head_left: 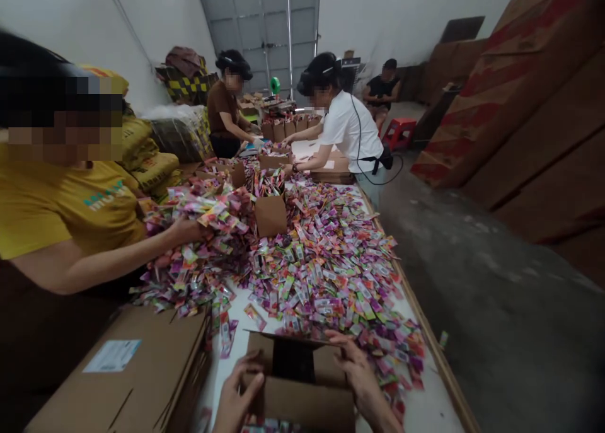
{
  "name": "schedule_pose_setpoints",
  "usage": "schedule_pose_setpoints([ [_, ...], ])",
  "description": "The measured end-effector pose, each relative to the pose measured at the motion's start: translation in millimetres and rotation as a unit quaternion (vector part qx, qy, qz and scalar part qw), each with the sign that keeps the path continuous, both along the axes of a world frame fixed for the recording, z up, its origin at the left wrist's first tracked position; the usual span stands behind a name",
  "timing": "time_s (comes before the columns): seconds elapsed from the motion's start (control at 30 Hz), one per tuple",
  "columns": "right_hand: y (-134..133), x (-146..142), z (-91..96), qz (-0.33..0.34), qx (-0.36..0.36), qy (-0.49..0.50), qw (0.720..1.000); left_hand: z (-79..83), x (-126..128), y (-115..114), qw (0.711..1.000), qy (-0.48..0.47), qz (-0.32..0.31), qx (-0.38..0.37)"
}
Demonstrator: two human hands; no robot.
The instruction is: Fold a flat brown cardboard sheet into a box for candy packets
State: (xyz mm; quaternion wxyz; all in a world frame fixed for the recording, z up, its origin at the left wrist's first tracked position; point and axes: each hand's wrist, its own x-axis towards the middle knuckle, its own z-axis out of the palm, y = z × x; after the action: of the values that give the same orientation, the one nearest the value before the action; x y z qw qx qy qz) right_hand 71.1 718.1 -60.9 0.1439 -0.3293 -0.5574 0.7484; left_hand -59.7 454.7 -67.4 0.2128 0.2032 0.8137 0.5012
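A small brown cardboard box [302, 400] with its top open is at the table's near end, its inside dark. My left hand [239, 389] grips the box at its left wall, thumb on the near side and fingers curled over the edge. On the other side, my right hand [357, 370] holds the right wall, fingertips at the far right corner. Just beyond the box spreads a large heap of small colourful packets [321, 269]. A few more packets [269, 425] show below the near flap; I cannot tell what they lie in.
Flattened cartons [118, 370] are stacked at the left. A person in yellow [80, 212] scoops packets with an arm, beside a filled box [271, 215]. Two people [350, 124] [227, 115] work farther along the table [420, 363]. Large cartons [529, 105] stand at the right.
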Motion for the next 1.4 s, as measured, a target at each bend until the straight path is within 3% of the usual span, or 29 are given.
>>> schedule_pose_setpoints([
  [0.07, 2.6, -0.8, 2.8, 0.012, -0.035, 0.011, 0.999, 9.7, 0.3, 13.1, 0.991, 0.023, 0.131, 0.0],
  [0.1, 3.5, 0.3, 3.2, 0.022, -0.036, 0.012, 0.999, 13.9, -1.0, 19.7, 0.987, 0.05, 0.151, 0.008],
  [0.13, 4.3, 2.1, 3.8, 0.037, -0.023, 0.008, 0.999, 17.7, -3.2, 25.1, 0.988, 0.068, 0.138, 0.011],
  [0.23, 5.0, 9.7, 8.6, 0.076, -0.042, 0.0, 0.996, 26.1, -14.5, 31.5, 1.0, 0.023, 0.012, -0.005],
  [0.33, -1.4, 15.6, 9.3, 0.08, -0.1, 0.005, 0.992, 29.2, -27.9, 29.4, 0.999, -0.045, 0.007, 0.004],
  [0.4, -11.1, 15.9, 1.7, 0.054, -0.058, -0.029, 0.996, 27.0, -35.3, 30.3, 0.997, -0.073, 0.03, 0.014],
  [0.53, -31.2, 8.4, -17.6, -0.004, 0.105, -0.135, 0.985, 12.7, -41.9, 44.4, 0.998, -0.063, 0.009, -0.004],
  [0.63, -35.9, 2.0, -19.0, -0.024, 0.198, -0.196, 0.96, 3.7, -38.8, 57.2, 0.992, 0.044, 0.02, -0.115],
  [0.7, -35.0, -0.1, -16.2, -0.023, 0.211, -0.209, 0.955, 4.9, -34.6, 61.8, 0.965, 0.162, 0.008, -0.207],
  [0.73, -34.1, -0.5, -15.2, -0.021, 0.207, -0.21, 0.955, 8.2, -32.6, 62.8, 0.946, 0.223, -0.025, -0.233],
  [0.8, -32.6, 0.2, -15.7, -0.018, 0.199, -0.202, 0.959, 19.2, -30.2, 63.4, 0.909, 0.303, -0.171, -0.229],
  [0.87, -31.4, 2.1, -19.1, -0.017, 0.192, -0.187, 0.963, 33.5, -31.4, 64.1, 0.865, 0.304, -0.353, -0.186],
  [0.93, -29.6, 4.9, -22.6, -0.017, 0.179, -0.178, 0.967, 47.3, -36.7, 65.4, 0.825, 0.273, -0.467, -0.164],
  [1.03, -24.8, 10.4, -22.4, 0.014, 0.161, -0.16, 0.974, 58.8, -47.5, 65.3, 0.798, 0.245, -0.523, -0.171],
  [1.13, -19.3, 14.7, -16.0, 0.074, 0.156, -0.14, 0.975, 55.8, -51.6, 61.2, 0.801, 0.225, -0.528, -0.167],
  [1.23, -18.6, 13.5, -11.2, 0.049, 0.178, -0.172, 0.968, 47.7, -46.9, 62.4, 0.809, 0.228, -0.516, -0.166],
  [1.4, -25.2, 2.7, -17.6, 0.024, 0.171, -0.162, 0.972, 53.7, -45.2, 79.1, 0.769, 0.229, -0.545, -0.242],
])
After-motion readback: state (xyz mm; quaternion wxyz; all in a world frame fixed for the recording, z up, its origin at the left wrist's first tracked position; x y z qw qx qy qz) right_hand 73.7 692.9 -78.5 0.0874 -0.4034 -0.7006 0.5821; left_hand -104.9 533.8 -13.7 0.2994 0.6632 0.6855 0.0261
